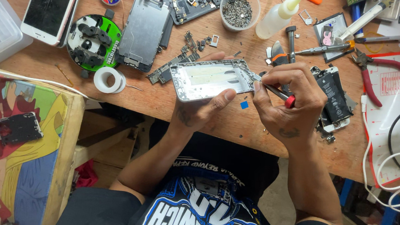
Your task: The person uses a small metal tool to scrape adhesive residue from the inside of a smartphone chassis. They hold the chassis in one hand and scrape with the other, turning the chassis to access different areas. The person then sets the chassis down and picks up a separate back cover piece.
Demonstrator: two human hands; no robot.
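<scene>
The silver phone housing [211,79] sits tilted above the near part of the wooden table [237,125], and your left hand [200,108] cradles it from below, thumb pressed up along its near long edge and fingers wrapped under the back. Your right hand [285,103] is closed around a slim screwdriver [276,91] with a red cap, its tip touching the housing's right end. Judge the housing as light, thin and stiff, a bare metal shell that would likely flex or dent if squeezed across its open middle, and its smooth sides look slippery; hold it by the long rims, as you do now, not by the pale inner face. The screwdriver is small and rigid, best pinched low on the shaft for control (the cap end sits toward your palm). Just beside your right hand, touching its far side, lies an opened phone with a black battery [333,94] showing. Beyond the housing are loose circuit boards [172,69], a stripped dark phone frame [144,30], and a clear cup of tiny screws [239,9] near a squeeze bottle [277,17]. Left of those stand a green and black round fixture [93,40], a roll of white tape [109,79] and a phone with a cracked screen [51,4]. Red-handled pliers [374,77] lie well to the right, by white cables [392,177].
</scene>
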